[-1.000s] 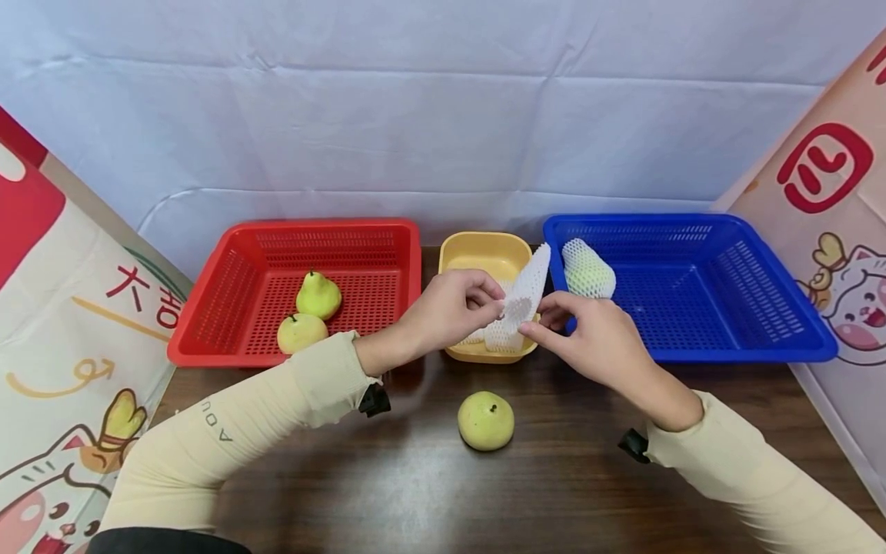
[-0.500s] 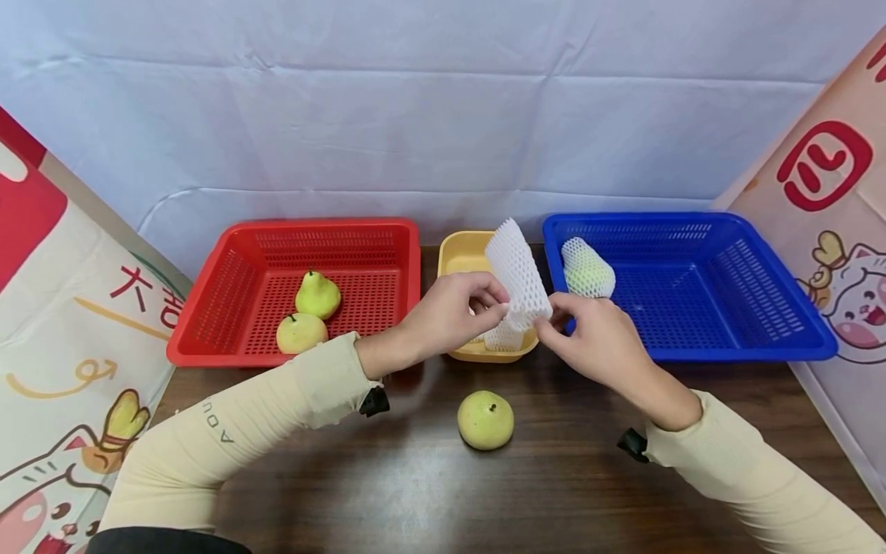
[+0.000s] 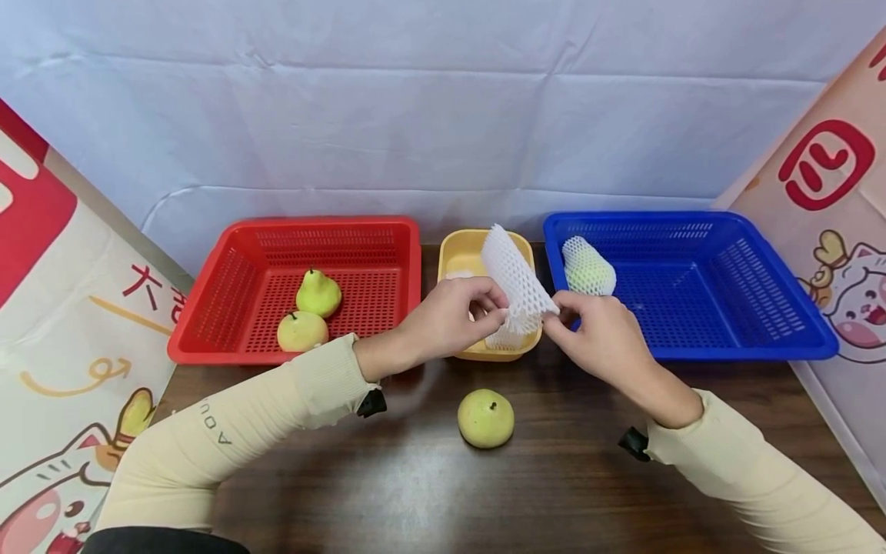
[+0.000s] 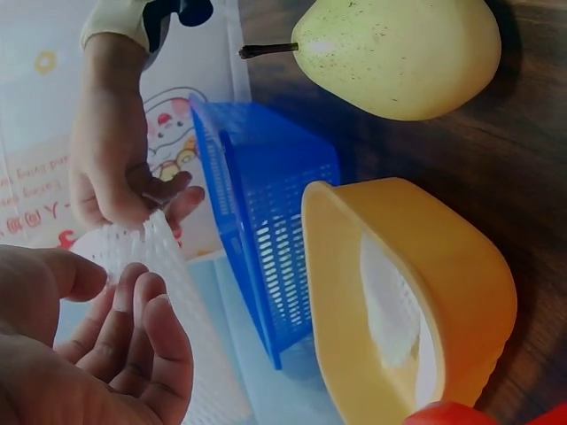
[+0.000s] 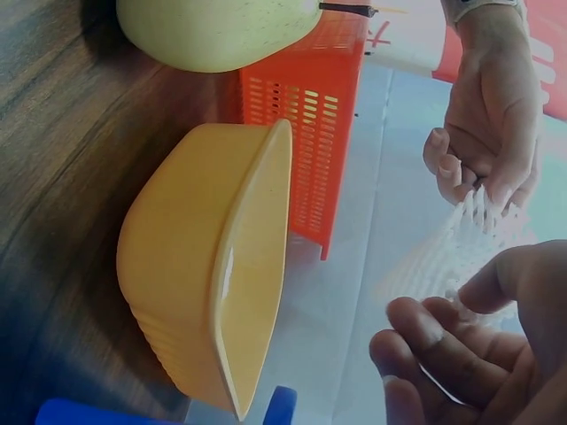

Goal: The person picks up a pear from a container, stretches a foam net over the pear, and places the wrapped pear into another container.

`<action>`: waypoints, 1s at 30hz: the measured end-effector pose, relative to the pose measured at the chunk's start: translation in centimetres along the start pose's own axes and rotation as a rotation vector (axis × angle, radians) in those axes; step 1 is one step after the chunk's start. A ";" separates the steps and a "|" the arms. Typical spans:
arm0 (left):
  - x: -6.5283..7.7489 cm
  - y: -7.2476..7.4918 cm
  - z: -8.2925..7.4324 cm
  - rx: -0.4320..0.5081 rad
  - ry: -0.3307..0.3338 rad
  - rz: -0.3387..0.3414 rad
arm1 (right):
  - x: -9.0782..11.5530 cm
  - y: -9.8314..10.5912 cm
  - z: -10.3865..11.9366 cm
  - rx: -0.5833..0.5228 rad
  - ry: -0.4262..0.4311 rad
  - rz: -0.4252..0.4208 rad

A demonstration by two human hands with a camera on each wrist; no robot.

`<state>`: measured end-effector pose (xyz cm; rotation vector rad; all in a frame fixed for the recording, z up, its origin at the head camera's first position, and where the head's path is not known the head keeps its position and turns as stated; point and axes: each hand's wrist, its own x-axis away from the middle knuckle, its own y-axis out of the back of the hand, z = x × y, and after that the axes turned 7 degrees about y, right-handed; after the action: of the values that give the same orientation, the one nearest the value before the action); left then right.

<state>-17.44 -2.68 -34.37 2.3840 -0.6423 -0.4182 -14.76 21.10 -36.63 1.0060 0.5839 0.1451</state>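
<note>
Both hands hold a white foam net sleeve [image 3: 514, 273] above the yellow basket [image 3: 457, 250]. My left hand [image 3: 462, 314] pinches the left side of its near edge between thumb and fingers. At the opposite side of that edge, my right hand [image 3: 595, 331] pinches the net. The sleeve looks flattened and slants up and away from the hands, with no fruit seen inside. More white foam netting [image 4: 390, 310] lies in the yellow basket. A bare pear [image 3: 486, 418] stands on the table in front of the basket.
On the left, a red basket [image 3: 325, 223] holds two bare pears [image 3: 318, 294]. To the right, a blue basket [image 3: 692, 354] holds a pear in a foam net [image 3: 588, 267]. Brown wooden table [image 3: 415, 492] lies in front; a pale cloth [image 3: 429, 138] hangs behind.
The foam net swung from leaning right to leaning up and left, and its near edge is now spread between the hands. My right hand shifted slightly right; the fruit and baskets stayed put.
</note>
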 end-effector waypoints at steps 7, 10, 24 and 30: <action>0.0 -0.1 0.0 0.023 0.009 0.014 | -0.1 0.0 0.2 0.004 0.019 -0.050; 0.0 -0.2 0.0 0.046 0.027 0.018 | -0.1 0.0 0.3 0.003 0.013 -0.057; -0.4 0.9 1.0 0.299 0.381 -0.116 | 0.0 0.0 0.4 0.011 0.016 -0.075; -0.8 1.3 1.5 0.376 0.419 -0.136 | 0.0 -0.1 0.3 0.006 0.016 -0.064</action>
<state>-19.18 -3.92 -34.51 2.7627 -0.3907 0.1679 -14.58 20.82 -36.59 0.9917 0.6309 0.0946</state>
